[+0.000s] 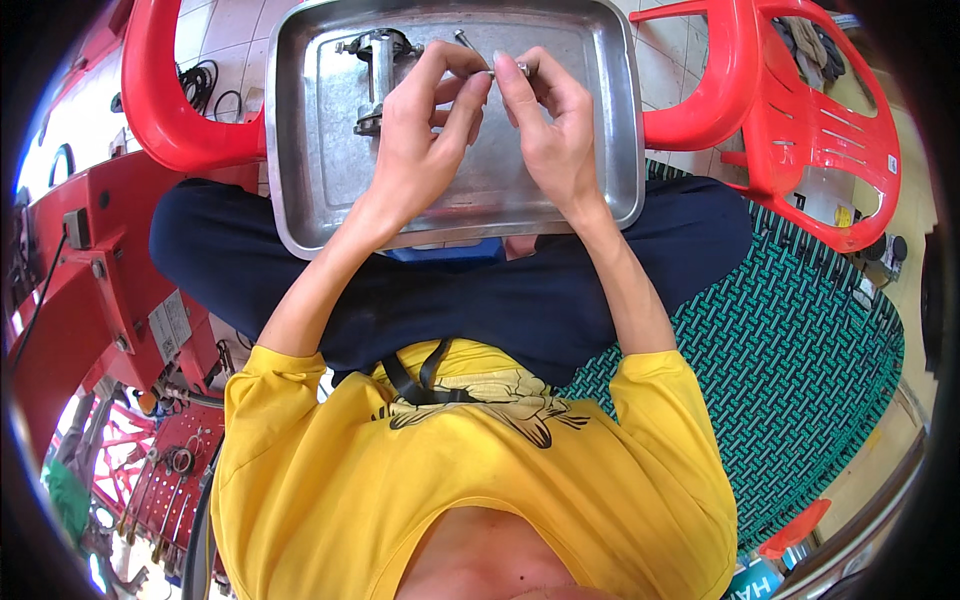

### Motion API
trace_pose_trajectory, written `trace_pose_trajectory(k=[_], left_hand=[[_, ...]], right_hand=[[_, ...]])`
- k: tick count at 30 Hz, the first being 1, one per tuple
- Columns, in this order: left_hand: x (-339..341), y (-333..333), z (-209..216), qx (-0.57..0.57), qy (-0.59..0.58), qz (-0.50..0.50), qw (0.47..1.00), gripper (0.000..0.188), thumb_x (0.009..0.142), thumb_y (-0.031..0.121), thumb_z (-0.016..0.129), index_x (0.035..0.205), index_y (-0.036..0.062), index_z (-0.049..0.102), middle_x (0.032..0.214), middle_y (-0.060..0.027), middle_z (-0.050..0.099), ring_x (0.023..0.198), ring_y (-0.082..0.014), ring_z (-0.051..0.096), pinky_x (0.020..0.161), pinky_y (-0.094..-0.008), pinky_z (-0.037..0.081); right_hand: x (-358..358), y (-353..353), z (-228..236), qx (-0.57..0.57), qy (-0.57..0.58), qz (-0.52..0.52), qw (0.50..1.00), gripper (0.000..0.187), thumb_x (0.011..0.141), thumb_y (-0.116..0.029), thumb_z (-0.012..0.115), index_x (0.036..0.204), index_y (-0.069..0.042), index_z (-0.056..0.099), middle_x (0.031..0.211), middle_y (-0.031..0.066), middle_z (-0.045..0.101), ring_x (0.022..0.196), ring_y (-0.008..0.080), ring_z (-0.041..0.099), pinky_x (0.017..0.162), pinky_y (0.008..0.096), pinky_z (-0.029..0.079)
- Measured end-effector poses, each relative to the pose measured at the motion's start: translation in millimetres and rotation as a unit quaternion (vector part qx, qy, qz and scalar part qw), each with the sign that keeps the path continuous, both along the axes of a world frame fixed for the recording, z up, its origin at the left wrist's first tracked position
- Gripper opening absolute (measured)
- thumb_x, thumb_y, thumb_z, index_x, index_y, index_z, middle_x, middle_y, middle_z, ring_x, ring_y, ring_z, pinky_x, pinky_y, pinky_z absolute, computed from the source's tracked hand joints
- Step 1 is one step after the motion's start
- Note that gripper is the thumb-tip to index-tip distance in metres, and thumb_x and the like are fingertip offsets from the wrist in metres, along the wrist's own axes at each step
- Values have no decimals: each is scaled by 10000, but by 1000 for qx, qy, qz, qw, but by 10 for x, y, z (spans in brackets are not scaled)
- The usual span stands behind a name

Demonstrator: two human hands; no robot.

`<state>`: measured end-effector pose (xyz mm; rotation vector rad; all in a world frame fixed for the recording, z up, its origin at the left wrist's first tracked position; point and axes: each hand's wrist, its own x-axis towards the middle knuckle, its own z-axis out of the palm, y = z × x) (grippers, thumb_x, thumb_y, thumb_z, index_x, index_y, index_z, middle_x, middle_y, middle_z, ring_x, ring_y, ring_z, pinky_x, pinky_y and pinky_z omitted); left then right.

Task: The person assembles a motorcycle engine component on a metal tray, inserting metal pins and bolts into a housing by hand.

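Note:
Over a steel tray (455, 238), my left hand (425, 130) and my right hand (555, 125) meet with fingertips pinched. Between them is a small, thin silver metal piece (492, 73); my fingers cover much of it, and its exact kind is unclear. A metal part like a wheel hub (382, 75), with a bright cylinder and dark round ends, lies in the tray just left of my left hand. Beyond the fingertips, a slim bolt-like piece (462, 38) with a wider head rests near the tray's far side.
Under the tray, a red plastic chair (690, 125) shows at both sides. A second red chair (825, 140) stands at the right. I sit on a green and black woven seat (790, 370). Red machinery (110, 270) and a rack of tools (165, 470) are at the left.

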<state>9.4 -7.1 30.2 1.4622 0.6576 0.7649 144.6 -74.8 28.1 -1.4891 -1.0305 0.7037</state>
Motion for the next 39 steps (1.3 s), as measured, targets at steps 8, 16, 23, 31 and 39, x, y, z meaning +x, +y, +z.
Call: trace_pose_trajectory(k=[8,16,23,31,39], left_hand=[[-29,19,-7,78,59,11,995,113,1006,126,604,994,18,634,741,-32,621,630,-99,608,528,-250,466],[-66,34,73,-53,2,-52,997,209,1034,169,552,966,-14,627,672,-26,568,549,-80,536,481,-245,441],[-82,50,102,-174,-54,-127,975,288,1054,238,497,962,-14,602,695,-30,535,574,-100,525,505,-261,494],[-72,-35,86,-204,-43,-149,967,286,1061,274,458,958,17,529,732,-34,445,608,-132,494,552,-300,505],[-121,17,22,-136,-36,-78,987,295,1065,293,454,896,55,496,708,-2,365,619,-130,486,591,-284,463]], right_hand=[[-12,-15,88,30,-61,27,997,268,989,-219,622,826,-14,566,673,12,487,637,92,422,590,273,362],[12,-15,155,40,-123,33,991,263,945,-205,649,813,5,566,699,111,536,615,226,520,588,351,413],[59,-65,156,54,-172,38,983,233,933,-195,654,826,-2,579,730,113,535,657,267,530,617,366,421],[121,-244,220,10,-196,52,979,243,917,-251,704,879,-23,629,765,92,579,729,223,591,650,339,454],[429,-1359,595,-393,10,447,803,198,1006,-141,557,1031,8,685,833,120,705,734,204,706,679,305,560]])
